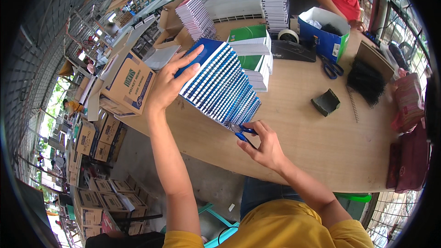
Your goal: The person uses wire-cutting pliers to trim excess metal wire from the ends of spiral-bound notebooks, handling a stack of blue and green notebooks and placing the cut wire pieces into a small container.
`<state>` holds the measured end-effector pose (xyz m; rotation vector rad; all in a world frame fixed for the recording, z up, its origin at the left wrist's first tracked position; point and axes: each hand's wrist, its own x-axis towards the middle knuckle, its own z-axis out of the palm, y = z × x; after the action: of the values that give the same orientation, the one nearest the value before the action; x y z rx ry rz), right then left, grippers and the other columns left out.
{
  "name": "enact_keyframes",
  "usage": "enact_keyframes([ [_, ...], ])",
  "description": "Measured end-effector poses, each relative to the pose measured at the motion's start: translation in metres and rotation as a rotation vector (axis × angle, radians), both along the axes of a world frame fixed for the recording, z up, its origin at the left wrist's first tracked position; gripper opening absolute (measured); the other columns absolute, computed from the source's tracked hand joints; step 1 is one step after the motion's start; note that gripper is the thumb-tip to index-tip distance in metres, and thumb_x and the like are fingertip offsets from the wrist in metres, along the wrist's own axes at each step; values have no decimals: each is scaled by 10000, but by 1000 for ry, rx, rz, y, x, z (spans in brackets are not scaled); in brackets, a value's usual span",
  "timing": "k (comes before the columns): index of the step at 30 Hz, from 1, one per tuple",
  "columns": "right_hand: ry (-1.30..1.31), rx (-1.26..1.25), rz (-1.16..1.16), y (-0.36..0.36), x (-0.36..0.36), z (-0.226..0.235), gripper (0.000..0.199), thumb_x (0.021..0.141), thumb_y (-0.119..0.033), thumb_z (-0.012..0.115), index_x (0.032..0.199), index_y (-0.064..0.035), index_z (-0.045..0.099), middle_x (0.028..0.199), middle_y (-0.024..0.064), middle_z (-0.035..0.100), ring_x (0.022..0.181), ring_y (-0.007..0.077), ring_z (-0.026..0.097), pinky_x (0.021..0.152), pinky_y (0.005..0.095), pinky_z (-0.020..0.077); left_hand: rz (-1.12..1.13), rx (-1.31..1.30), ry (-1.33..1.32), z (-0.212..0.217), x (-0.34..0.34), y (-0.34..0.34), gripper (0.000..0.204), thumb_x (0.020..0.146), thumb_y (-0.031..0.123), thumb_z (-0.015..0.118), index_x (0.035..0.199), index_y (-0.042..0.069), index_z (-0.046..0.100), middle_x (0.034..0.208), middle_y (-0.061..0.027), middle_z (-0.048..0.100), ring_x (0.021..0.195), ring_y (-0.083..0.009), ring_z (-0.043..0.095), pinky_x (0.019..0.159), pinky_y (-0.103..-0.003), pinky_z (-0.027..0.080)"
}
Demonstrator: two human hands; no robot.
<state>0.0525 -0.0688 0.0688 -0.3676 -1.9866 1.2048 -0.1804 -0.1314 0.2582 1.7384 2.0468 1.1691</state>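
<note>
Blue-covered, wire-bound notebooks [220,85] stacked at the pale wooden table's [335,156] near edge. From my remote post I see the left hand [166,85] spread over the top cover; right hand [267,148] clamped on small blue-handled metal pliers [240,135], their tip at the stack's near corner. Green-covered notebooks [251,33] just beyond.

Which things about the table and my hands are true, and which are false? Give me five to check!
1. My right hand holds a blue-handled tool. True.
2. The scissors are in my left hand. False: the scissors lie on the table.
3. My left hand touches the stack of blue notebooks. True.
4. The green notebooks are on the floor. False: they are on the table.
5. My sleeves are yellow. True.
</note>
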Motion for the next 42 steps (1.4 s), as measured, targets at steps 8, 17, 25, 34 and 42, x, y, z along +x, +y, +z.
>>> enact_keyframes([
  [8, -164, -585, 286, 5, 0, -2, 347, 906, -188, 671, 1144, 49, 583, 845, 150, 680, 706, 250, 661, 688, 361, 536, -3, -10, -29, 1, 2, 2, 486, 933, 364, 639, 1354, 126, 596, 1365, -117, 531, 1187, -196, 544, 1023, -299, 402],
  [17, -90, 204, -112, -5, 6, -4, 439, 800, -182, 760, 1163, 13, 607, 1010, 173, 645, 947, 330, 630, 833, 415, 500, -8, -8, -21, 1, 1, 0, 498, 936, 365, 625, 1368, 121, 581, 1361, -126, 535, 1199, -204, 541, 1028, -305, 395],
  [25, -102, -206, 110, -1, 3, -11, 282, 879, -166, 697, 1064, 39, 637, 922, 151, 687, 753, 252, 667, 676, 352, 525, -2, -9, 21, 0, 2, 0, 501, 935, 365, 629, 1368, 117, 579, 1358, -129, 538, 1198, -212, 540, 1042, -315, 383],
  [34, -108, -577, 248, 5, -6, -33, 347, 906, -275, 668, 1049, 41, 658, 826, 152, 699, 724, 196, 657, 635, 360, 505, -11, -22, -17, 2, 7, 3, 468, 951, 290, 582, 1377, 96, 571, 1418, -132, 515, 1247, -201, 513, 1057, -311, 372],
  [42, -70, 267, -193, -5, 1, -21, 436, 792, -226, 749, 1147, -19, 601, 934, 135, 627, 805, 323, 617, 723, 428, 491, 8, -12, -9, -1, 4, 3, 465, 953, 275, 579, 1378, 86, 567, 1423, -134, 513, 1257, -201, 508, 1067, -312, 366],
])
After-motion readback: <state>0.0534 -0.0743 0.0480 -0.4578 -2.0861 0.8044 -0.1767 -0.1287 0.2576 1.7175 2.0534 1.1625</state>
